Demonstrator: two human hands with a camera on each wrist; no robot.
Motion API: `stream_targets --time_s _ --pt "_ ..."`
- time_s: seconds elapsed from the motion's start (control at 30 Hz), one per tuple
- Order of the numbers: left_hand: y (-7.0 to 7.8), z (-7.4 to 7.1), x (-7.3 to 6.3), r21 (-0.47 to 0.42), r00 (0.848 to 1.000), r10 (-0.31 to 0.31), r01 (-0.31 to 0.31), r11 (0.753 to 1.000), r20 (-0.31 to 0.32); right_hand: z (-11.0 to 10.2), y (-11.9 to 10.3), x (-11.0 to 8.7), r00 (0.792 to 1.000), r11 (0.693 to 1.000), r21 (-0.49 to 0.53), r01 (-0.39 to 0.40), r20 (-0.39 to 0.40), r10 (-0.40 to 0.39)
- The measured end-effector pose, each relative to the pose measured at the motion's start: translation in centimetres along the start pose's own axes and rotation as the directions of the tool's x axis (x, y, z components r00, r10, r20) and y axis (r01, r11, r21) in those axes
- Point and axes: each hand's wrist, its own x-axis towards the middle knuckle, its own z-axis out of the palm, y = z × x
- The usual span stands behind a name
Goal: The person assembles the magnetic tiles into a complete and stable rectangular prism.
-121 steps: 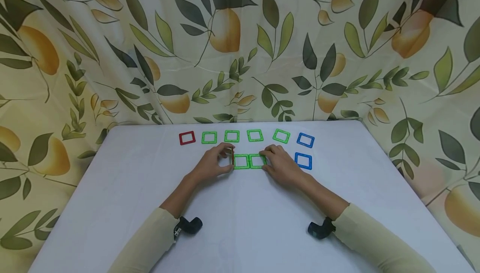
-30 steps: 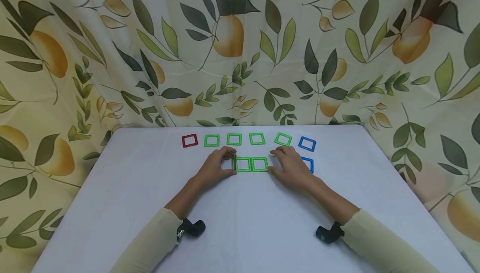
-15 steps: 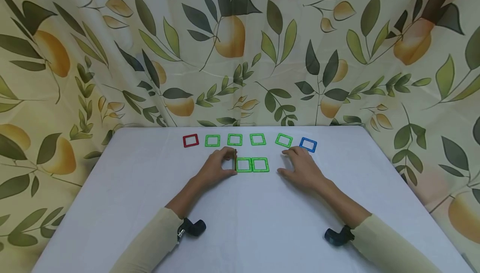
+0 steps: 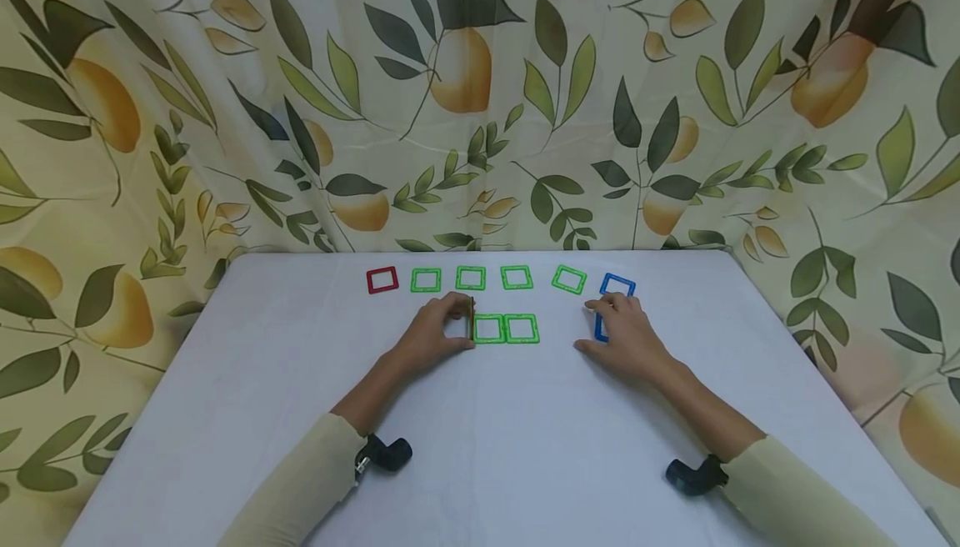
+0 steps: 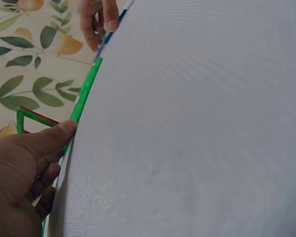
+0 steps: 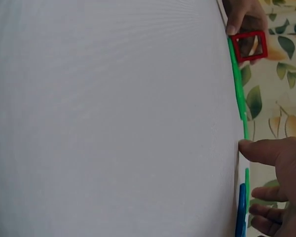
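Note:
My left hand [image 4: 435, 328] pinches an upright red hollow square tile [image 6: 250, 33] between thumb and fingers. A green frame [image 5: 20, 118] shows against its left face in the left wrist view. The upright red tile stands at the left edge of two flat green square tiles [image 4: 505, 328], which lie side by side. My right hand [image 4: 628, 337] is over a flat blue square tile [image 4: 599, 328] to the right, thumb and fingers spread apart. It covers much of that tile; whether the fingertips touch it I cannot tell.
Behind, a row of flat square tiles lies on the white table [image 4: 480, 447]: a red one [image 4: 382, 280] at left, several green ones [image 4: 470, 278], and a blue one [image 4: 618, 284] at right, partly behind my right hand. A patterned curtain [image 4: 480, 97] hangs beyond the table's far edge.
My right hand has left the right edge of the two green tiles and moved right, over the nearer blue tile. My left hand keeps holding the upright tile in place.

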Motion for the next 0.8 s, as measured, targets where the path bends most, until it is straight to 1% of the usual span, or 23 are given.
stream_targets --time_s 0.3,0.6,0.8 --pt "0.1 0.0 -0.1 -0.002 1.000 0.000 0.000 1.000 -0.006 -0.2 1.0 -0.5 0.999 1.000 0.007 -0.029 0.021 0.029" --pt "0.0 0.0 0.1 0.005 1.000 0.001 -0.001 1.000 0.005 -0.5 1.9 -1.1 0.998 0.999 -0.012 -0.044 0.044 0.045" --pt "0.0 -0.1 0.1 0.005 1.000 0.005 -0.005 1.000 0.005 -0.8 2.5 -1.4 0.997 0.998 -0.006 -0.060 0.046 0.060"
